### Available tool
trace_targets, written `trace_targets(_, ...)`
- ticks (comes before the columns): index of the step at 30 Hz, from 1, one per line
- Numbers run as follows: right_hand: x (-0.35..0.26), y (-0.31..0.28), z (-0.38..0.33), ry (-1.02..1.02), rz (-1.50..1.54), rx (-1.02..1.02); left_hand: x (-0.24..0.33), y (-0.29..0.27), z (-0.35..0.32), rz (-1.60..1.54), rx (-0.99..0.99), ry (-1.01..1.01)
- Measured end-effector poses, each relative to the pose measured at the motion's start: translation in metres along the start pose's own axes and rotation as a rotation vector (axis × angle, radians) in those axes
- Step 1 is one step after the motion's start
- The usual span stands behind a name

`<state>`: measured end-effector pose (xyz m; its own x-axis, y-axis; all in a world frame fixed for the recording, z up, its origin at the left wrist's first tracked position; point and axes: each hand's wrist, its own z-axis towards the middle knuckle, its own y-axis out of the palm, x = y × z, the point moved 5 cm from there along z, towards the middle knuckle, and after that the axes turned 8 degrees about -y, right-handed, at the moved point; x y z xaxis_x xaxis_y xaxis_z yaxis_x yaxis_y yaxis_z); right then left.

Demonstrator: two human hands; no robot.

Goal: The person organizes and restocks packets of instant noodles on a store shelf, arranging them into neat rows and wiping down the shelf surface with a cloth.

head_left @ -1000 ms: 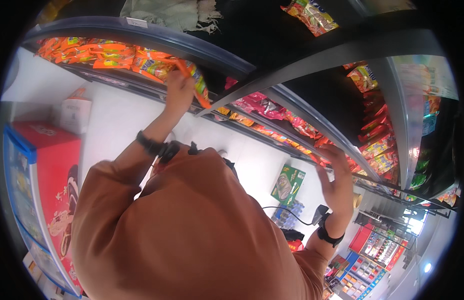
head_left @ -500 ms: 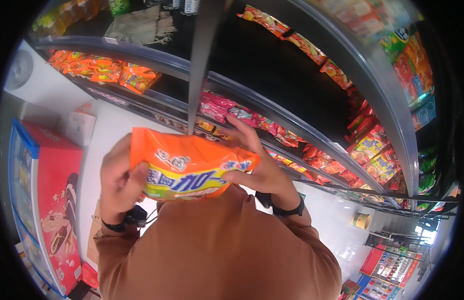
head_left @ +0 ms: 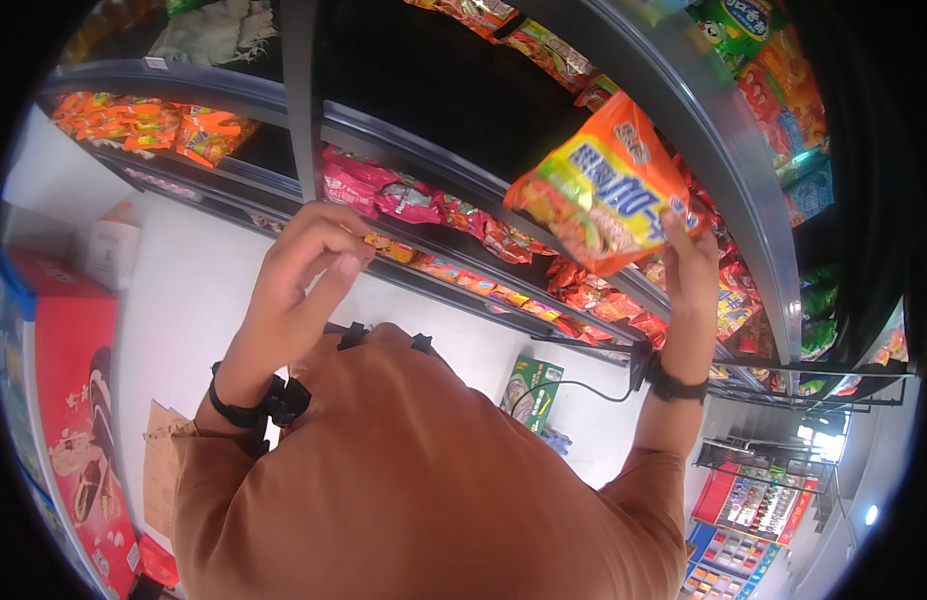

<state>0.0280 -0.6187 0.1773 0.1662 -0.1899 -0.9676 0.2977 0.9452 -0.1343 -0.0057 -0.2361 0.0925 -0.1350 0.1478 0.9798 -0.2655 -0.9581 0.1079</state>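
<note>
Snack packet (head_left: 601,185), orange and yellow, is raised at a tilt before the dark shelf gap, its lower right edge pinched in the right hand (head_left: 688,265). Left hand (head_left: 301,275) hangs loosely curled and empty, well apart from it, in front of the pink packets (head_left: 383,190) lining the shelf edge (head_left: 423,150).

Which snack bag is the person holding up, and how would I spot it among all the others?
Start at the dark store shelves lined with rows of snack packets. In front of them, the right hand lifts one large orange bag by its lower corner. Unlike the pink and red packets lying on the shelves, it hangs in the air, tilted, orange with a yellow and green front.
</note>
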Motion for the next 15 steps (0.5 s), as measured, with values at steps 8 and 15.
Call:
trace_targets(8, 0.038, -0.050, 0.128, -0.038, -0.317, 0.188, -0.020, 0.001, 0.001, 0.013, -0.018, -0.022)
trace_targets(15, 0.100, -0.107, 0.183, -0.014, -0.338, 0.181, -0.045, -0.045, -0.025, 0.088, 0.231, -0.070)
